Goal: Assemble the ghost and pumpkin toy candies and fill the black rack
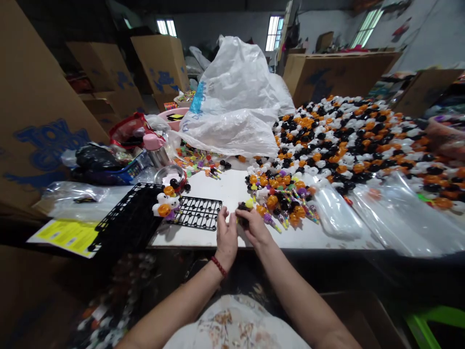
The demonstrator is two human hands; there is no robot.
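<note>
My right hand is closed around a small dark toy piece; a yellow bit shows at its top, and the fingers hide most of it. Close beside it, my left hand has its fingers stretched upward, and I see nothing in it. Left of the hands lies a black plastic grid tray on the white tabletop. White and orange toy heads stand at the tray's left end. To the right of my hands is a heap of colourful pens with pumpkin, skull and black tops.
A large pile of orange, black and white toy heads covers the back right. Clear plastic bags lie at the right front. Stacked black trays, a pink-topped flask and a big white sack stand around the table.
</note>
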